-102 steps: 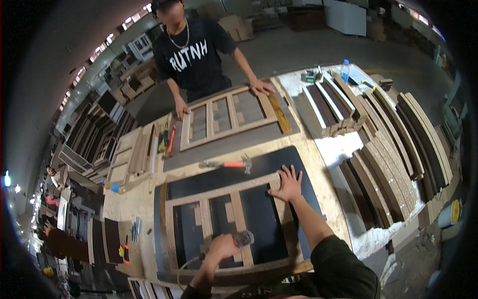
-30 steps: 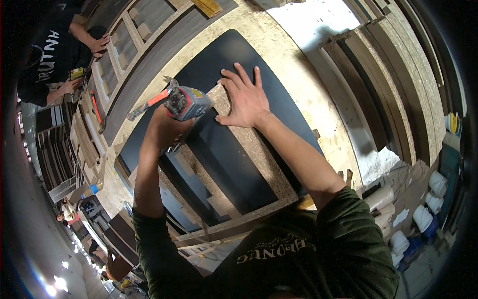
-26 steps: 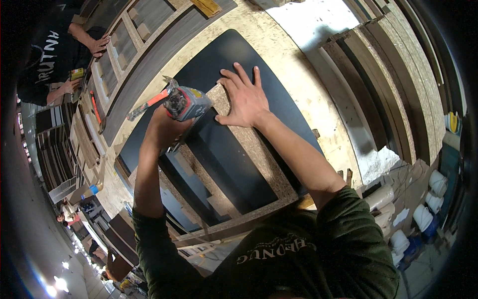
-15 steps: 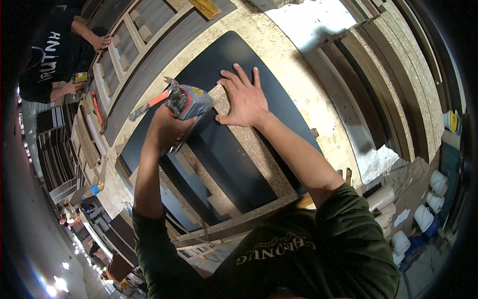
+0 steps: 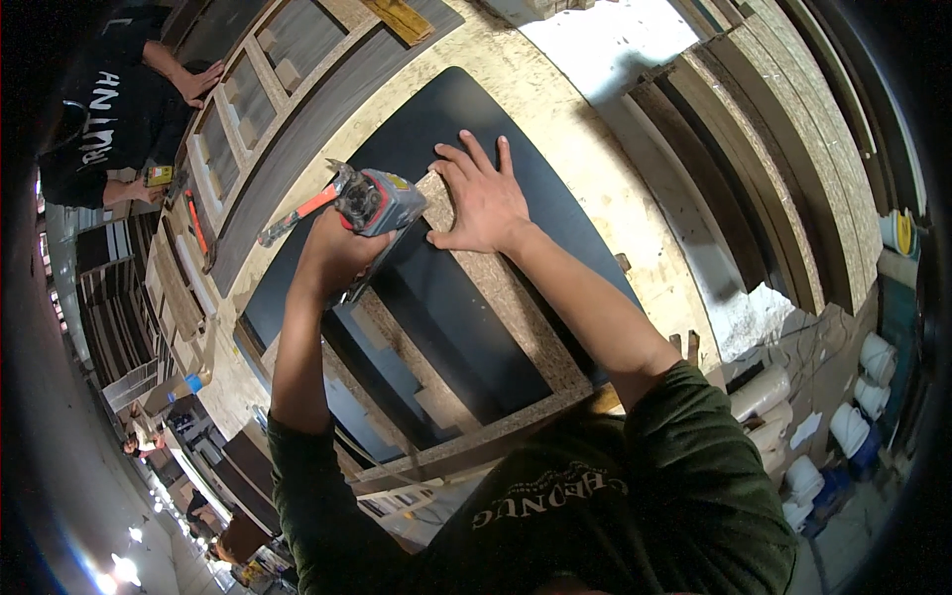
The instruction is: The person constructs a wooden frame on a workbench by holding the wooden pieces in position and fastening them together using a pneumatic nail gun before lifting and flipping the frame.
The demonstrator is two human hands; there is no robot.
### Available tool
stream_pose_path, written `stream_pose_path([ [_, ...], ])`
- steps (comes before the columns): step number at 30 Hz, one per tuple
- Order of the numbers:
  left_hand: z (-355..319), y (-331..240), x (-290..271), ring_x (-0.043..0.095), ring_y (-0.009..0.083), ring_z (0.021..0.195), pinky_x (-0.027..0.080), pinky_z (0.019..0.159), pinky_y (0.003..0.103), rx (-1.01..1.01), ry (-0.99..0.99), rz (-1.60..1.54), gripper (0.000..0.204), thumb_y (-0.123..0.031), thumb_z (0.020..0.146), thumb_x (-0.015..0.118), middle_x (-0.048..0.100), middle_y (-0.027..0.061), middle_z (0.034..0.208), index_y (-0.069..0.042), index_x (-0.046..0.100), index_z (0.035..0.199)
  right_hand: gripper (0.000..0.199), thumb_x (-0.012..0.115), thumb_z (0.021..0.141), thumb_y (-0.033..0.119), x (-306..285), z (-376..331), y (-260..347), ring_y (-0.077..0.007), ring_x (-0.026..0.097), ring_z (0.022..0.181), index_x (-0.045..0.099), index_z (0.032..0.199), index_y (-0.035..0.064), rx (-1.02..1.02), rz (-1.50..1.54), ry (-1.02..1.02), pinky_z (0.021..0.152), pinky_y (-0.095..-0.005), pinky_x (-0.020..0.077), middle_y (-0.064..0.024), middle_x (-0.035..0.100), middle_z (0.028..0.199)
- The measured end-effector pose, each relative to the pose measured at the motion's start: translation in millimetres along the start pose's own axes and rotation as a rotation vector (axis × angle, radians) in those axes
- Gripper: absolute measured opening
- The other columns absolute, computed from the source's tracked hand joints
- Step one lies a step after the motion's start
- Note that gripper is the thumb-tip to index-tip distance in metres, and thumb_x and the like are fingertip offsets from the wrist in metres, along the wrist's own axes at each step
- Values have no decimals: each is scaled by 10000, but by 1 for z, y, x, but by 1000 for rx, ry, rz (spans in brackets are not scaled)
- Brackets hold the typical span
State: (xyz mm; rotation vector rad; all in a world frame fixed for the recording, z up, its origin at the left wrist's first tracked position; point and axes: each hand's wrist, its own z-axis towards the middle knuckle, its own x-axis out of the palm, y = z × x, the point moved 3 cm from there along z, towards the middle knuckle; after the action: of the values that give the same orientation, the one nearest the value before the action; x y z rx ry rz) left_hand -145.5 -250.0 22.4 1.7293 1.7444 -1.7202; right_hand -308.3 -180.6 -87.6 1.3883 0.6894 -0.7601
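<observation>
Left hand [image 5: 332, 253] gripping one power tool [image 5: 385, 205], right hand [image 5: 483, 205] spread open on one wooden frame [image 5: 508, 309], the step seems to be bracing its far corner; next calls for steady pressure. One black panel [image 5: 466, 111] lies beneath, on one tabletop [image 5: 650, 283]; one hammer [image 5: 303, 210] is near the tool.
</observation>
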Motion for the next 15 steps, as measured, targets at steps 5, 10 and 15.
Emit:
stream_pose_path([
  [5,6,-10,2,647,239,886,477,803,328,-44,31,-100,338,-191,751,686,681,127,954,-31,634,1045,904,665,604,572,1,1,-3,-296,158,1419,449,1319,62,13,-7,14,1127,-601,58,-75,342,1446],
  [10,9,-8,3,621,189,921,473,828,323,-70,63,-3,461,-185,734,749,656,101,1012,-7,571,1120,897,671,602,568,2,1,-1,-295,161,1418,463,1312,61,1,4,7,1127,-602,57,-72,344,1447],
  [15,8,-7,5,629,158,735,494,655,294,-11,5,-90,382,-162,739,750,649,74,846,-4,582,1044,899,670,611,589,1,1,0,-298,169,1415,471,1317,71,4,-11,7,1134,-592,50,-79,355,1441],
])
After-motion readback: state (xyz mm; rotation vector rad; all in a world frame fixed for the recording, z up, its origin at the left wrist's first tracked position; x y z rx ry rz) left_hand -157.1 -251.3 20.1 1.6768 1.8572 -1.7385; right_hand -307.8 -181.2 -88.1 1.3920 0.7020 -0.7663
